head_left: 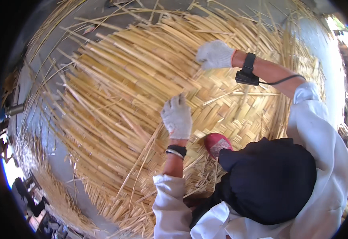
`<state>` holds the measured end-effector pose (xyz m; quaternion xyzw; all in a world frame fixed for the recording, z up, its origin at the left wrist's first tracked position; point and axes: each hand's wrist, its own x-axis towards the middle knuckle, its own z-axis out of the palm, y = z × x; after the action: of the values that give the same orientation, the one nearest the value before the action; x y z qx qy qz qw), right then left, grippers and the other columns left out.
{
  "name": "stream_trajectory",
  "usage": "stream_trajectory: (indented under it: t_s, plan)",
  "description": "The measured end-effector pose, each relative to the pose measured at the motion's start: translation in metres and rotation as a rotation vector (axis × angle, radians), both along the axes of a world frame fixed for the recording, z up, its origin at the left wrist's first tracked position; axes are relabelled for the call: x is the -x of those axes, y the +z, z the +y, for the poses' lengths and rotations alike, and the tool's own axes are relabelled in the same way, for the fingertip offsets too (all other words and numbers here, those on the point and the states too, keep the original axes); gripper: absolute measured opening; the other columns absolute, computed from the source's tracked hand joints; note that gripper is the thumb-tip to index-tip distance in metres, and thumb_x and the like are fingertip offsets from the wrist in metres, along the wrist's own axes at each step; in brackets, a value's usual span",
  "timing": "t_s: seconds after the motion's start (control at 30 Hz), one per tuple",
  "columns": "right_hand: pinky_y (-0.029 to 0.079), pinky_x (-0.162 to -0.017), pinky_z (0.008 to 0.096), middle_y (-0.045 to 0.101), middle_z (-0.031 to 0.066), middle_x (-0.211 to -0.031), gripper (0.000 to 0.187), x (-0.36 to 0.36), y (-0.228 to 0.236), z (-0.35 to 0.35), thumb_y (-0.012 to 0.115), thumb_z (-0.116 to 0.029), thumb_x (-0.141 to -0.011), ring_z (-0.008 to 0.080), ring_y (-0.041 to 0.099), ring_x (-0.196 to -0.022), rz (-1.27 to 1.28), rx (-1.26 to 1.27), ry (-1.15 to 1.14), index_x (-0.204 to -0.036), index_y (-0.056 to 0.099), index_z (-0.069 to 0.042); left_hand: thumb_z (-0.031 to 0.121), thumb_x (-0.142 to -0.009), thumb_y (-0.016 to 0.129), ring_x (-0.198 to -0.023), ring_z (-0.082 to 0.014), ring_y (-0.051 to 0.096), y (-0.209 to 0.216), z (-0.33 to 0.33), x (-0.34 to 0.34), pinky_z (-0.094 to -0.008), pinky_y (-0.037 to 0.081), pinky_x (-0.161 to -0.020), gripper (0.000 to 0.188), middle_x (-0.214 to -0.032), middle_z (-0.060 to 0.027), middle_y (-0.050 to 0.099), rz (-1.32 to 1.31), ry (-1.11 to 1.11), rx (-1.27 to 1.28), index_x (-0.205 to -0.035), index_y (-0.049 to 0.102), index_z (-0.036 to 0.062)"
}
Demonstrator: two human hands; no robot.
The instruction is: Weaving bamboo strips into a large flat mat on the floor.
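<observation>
We see a bamboo mat (243, 113) lying on the grey floor (57, 159) — its close weave beside and between the hands, its long loose strips (114, 67) fanning out to the left; the left hand (176, 117), in a pale glove, is over the strips at the weave's edge, fingers bent, and we cannot tell whether they pinch one; the right hand (216, 54), gloved too, is curled farther up — we cannot tell what it grips; a red shoe (216, 144) is on the weave.
</observation>
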<state>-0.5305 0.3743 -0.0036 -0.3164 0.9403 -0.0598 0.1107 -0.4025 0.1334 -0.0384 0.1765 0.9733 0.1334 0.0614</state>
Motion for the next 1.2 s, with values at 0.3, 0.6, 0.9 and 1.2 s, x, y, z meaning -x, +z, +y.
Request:
stream_trajectory:
  t_s: [0.3, 0.6, 0.9, 1.2]
  plan:
    - [0.044, -0.047, 0.0356, 0.056, 0.0130, -0.055, 0.056, -0.096, 0.017, 0.112, 0.054, -0.053, -0.079, 0.0217, 0.053, -0.047, -0.315, -0.192, -1.154, -0.061, 0.064, 0.000, 0.023, -0.077, 0.064, -0.103, -0.0279, 0.051, 0.000, -0.003, -0.002, -0.0429, 0.043, -0.084, 0.047, -0.108, -0.0065, 0.052, 0.004, -0.008, -0.028, -0.120, 0.050, 0.0117]
    - [0.048, -0.043, 0.0332, 0.061, 0.0147, -0.060, 0.039, -0.131, -0.025, 0.140, 0.061, -0.032, -0.073, 0.0218, 0.059, -0.044, -0.341, 0.635, -1.538, -0.076, 0.064, 0.006, 0.024, -0.078, 0.063, -0.104, -0.0297, 0.050, 0.005, -0.004, -0.003, -0.0438, 0.043, -0.085, 0.050, -0.113, -0.0070, 0.050, -0.011, -0.031, -0.028, -0.123, 0.047, 0.0117]
    - [0.049, -0.070, 0.0389, 0.063, 0.0108, -0.078, 0.027, -0.175, 0.001, 0.101, 0.064, -0.032, -0.074, 0.0294, 0.061, -0.083, -0.011, -0.055, -0.683, -0.083, 0.066, -0.007, 0.024, -0.075, 0.064, -0.102, -0.0321, 0.048, 0.002, -0.003, -0.005, -0.0446, 0.041, -0.087, 0.050, -0.115, -0.0100, 0.051, 0.003, -0.037, -0.056, -0.122, 0.051, 0.0096]
    - [0.047, -0.062, 0.0396, 0.062, 0.0135, -0.078, 0.013, -0.151, 0.018, 0.007, 0.062, -0.017, -0.076, 0.0317, 0.061, -0.073, -0.310, 0.723, -0.619, -0.082, 0.063, -0.005, 0.023, -0.081, 0.065, -0.076, -0.0210, 0.060, 0.027, 0.015, -0.027, -0.0346, 0.049, -0.064, 0.032, -0.089, -0.0104, 0.061, -0.316, 0.261, -0.957, -0.106, 0.059, 0.0034]
